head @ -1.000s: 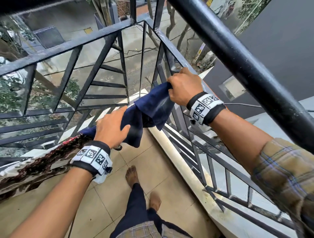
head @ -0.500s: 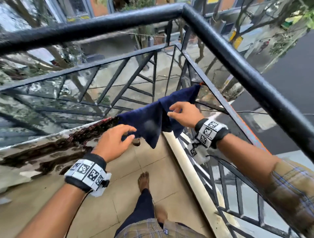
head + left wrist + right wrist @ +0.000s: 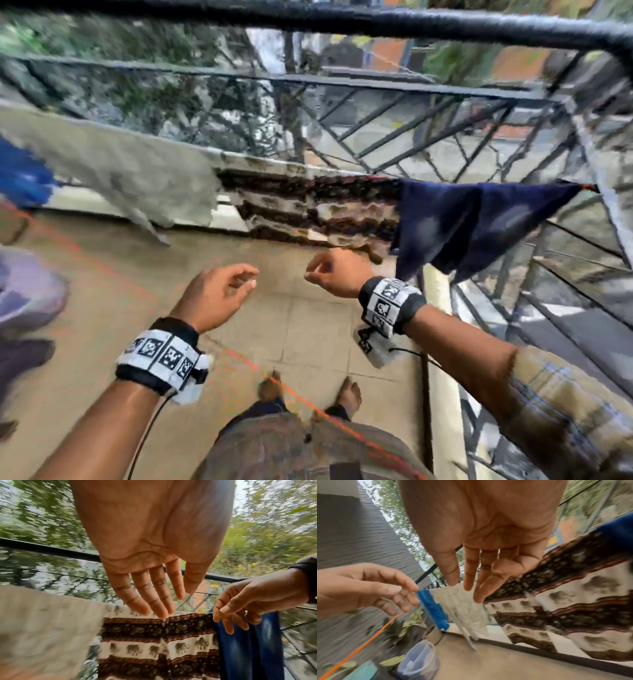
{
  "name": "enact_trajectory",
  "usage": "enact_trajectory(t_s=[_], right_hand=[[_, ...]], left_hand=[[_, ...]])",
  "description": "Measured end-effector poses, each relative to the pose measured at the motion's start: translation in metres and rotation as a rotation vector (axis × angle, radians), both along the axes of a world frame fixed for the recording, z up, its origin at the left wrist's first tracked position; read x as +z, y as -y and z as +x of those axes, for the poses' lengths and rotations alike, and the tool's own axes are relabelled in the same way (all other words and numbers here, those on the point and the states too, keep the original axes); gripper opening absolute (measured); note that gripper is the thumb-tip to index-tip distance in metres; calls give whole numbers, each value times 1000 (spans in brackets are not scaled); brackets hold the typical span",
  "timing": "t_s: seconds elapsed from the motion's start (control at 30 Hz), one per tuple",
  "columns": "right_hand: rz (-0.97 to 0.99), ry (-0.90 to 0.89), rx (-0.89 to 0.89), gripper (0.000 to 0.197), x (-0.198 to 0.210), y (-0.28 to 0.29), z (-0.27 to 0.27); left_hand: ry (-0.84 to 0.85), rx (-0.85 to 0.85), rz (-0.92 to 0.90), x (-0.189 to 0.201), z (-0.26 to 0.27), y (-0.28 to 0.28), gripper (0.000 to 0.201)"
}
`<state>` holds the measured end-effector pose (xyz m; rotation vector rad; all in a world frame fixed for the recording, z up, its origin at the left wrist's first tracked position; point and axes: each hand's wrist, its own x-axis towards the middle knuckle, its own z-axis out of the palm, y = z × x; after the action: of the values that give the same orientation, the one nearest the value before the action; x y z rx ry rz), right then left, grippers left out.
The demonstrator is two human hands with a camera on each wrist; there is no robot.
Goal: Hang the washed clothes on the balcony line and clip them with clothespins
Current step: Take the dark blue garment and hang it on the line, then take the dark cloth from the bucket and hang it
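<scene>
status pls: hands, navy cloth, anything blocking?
Left hand and right hand both empty, fingers relaxed, below the line. Navy cloth draped on the line beside the elephant-print cloth; no clothespin visible on it. Nothing blocking.

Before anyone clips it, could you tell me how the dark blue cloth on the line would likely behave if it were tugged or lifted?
The dark blue cloth is probably floppy: it sags in folds and points from the line. It looks light, since the line barely dips. No clothespin shows on it, so a sideways tug might slide it along.
</scene>
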<state>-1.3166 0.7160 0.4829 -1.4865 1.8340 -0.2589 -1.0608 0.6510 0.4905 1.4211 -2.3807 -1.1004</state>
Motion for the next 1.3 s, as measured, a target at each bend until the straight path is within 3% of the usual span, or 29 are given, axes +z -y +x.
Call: enact_trajectory(t_s=[0.03, 0.23, 0.37, 0.53, 0.63, 0.93, 1.03, 1.13, 1.23, 1.3], right_hand=[[-20, -6, 40, 21, 2, 6, 23], [-96, 128, 218, 14, 11, 45, 192], [-170, 180, 352, 9, 14, 60, 303], [-110, 179, 527, 10, -21, 76, 439], [-51, 75, 646, 10, -39, 85, 512], [169, -47, 865, 14, -76, 135, 664], [221, -59, 925, 12, -87, 173, 712], [304, -44, 917, 13, -96, 215, 757], [347, -26, 894, 32, -107, 264, 801], [398, -9, 894, 21, -115, 300, 830]], left_hand=[[-9, 61, 16, 0, 24, -6, 9], [-65, 324, 76, -23, 188, -35, 28], [-106, 490, 129, -42, 297, -55, 26], [-119, 677, 198, -74, 434, -91, 23], [-115, 808, 242, -93, 506, -112, 28], [-140, 999, 390, -140, 624, -127, 15], [-156, 1104, 430, -153, 666, -110, 26], [-223, 1251, 519, -160, 706, -82, 20], [-241, 1354, 596, -168, 746, -55, 15], [-244, 1388, 632, -172, 773, -32, 17]])
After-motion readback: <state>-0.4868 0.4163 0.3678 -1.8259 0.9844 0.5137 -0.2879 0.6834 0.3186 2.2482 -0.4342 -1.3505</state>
